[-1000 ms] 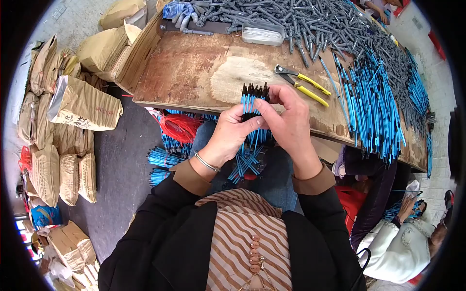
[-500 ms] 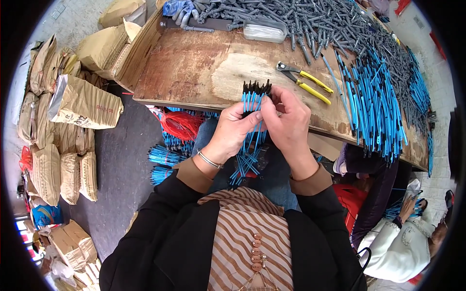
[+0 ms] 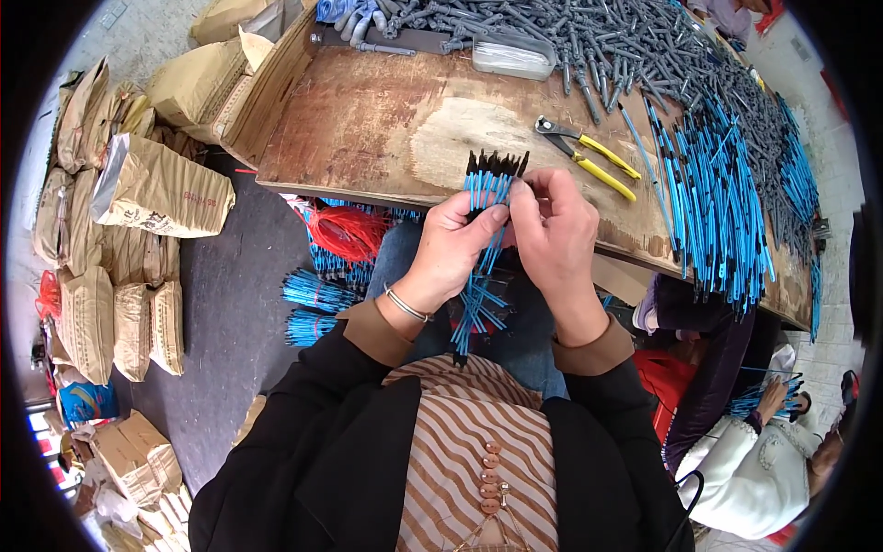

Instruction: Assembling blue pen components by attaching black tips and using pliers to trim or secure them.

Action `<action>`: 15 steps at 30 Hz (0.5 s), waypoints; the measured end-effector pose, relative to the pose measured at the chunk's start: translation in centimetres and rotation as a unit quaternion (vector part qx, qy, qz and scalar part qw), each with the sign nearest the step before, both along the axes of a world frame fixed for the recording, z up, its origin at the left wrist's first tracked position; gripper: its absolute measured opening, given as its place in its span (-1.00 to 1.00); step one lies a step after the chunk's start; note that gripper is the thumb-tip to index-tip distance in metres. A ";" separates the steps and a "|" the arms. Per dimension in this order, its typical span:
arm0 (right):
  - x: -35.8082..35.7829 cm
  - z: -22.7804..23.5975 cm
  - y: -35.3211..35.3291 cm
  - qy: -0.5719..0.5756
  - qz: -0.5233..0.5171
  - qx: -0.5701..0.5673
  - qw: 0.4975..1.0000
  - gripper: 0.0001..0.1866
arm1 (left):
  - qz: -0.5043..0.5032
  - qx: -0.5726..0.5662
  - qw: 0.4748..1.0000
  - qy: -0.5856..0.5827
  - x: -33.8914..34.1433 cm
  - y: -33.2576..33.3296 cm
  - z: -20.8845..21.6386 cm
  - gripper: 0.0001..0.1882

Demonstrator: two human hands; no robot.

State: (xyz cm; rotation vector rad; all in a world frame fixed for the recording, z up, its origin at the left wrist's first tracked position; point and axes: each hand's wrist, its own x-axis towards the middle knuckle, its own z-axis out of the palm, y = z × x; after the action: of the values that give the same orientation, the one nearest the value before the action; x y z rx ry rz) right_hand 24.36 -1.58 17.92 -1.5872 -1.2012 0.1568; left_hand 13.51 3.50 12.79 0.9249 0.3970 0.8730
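Note:
A bundle of thin blue sticks with black tips [image 3: 488,195] stands upright before me, just off the table's near edge. My left hand [image 3: 455,244] is wrapped round it from the left, thumb across the front. From the right, my right hand [image 3: 556,225] pinches at the bundle's upper side with thumb and forefinger; what lies between those fingertips is too small to make out. Below my hands the sticks' lower ends fan out and cross over my lap. Yellow-handled pincers [image 3: 589,156] lie on the wooden table [image 3: 359,120] beyond my right hand.
Many loose blue sticks [image 3: 717,193] lie on the table's right, beside a heap of grey plastic parts [image 3: 635,46]. A clear tray [image 3: 513,57] sits at the back. Tied blue bundles [image 3: 317,292] and red cord [image 3: 345,232] are below left. Brown sacks [image 3: 87,322] stack left; a co-worker's hand [image 3: 771,397] works lower right.
The view has shifted slightly, so the table and tools appear a little further right. Both hands stay at the bundle, whose lower ends now hang closer together.

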 end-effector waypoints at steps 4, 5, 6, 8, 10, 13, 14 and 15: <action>0.2 0.0 0.3 0.001 0.011 -0.013 1.000 -0.82 | -0.017 -0.063 0.998 0.012 -0.3 0.3 0.1 -0.84; 0.3 0.0 0.4 -0.001 0.015 -0.015 1.000 -0.81 | -0.018 -0.088 0.995 0.035 -0.3 0.3 0.1 -0.84; 0.3 0.0 0.4 0.000 0.014 -0.015 1.000 -0.81 | -0.023 -0.080 0.996 0.013 -0.3 0.4 0.2 -0.84; 0.3 0.2 0.6 0.057 0.045 0.001 0.997 -0.81 | -0.037 -0.096 0.995 0.004 -0.5 0.4 0.4 -0.83; 0.3 0.4 0.7 0.111 0.079 0.021 0.990 -0.82 | -0.047 -0.102 0.994 -0.014 -0.7 0.4 0.5 -0.82; 0.8 0.9 0.5 0.113 0.099 -0.025 0.988 -0.79 | -0.052 -0.094 0.994 0.010 -0.7 0.4 0.7 -0.81; 1.1 1.1 0.5 0.110 0.110 -0.045 0.987 -0.78 | -0.054 -0.083 0.995 0.017 -0.7 0.4 0.6 -0.81; 1.3 1.1 0.5 0.108 0.133 -0.049 0.984 -0.76 | -0.052 -0.072 0.996 0.022 -0.7 0.4 0.5 -0.80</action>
State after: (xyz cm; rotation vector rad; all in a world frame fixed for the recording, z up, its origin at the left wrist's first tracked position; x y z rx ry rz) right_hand 25.67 -1.06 19.05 -1.4460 -1.2444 0.5550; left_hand 12.77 3.92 13.32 0.8254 0.4404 0.7191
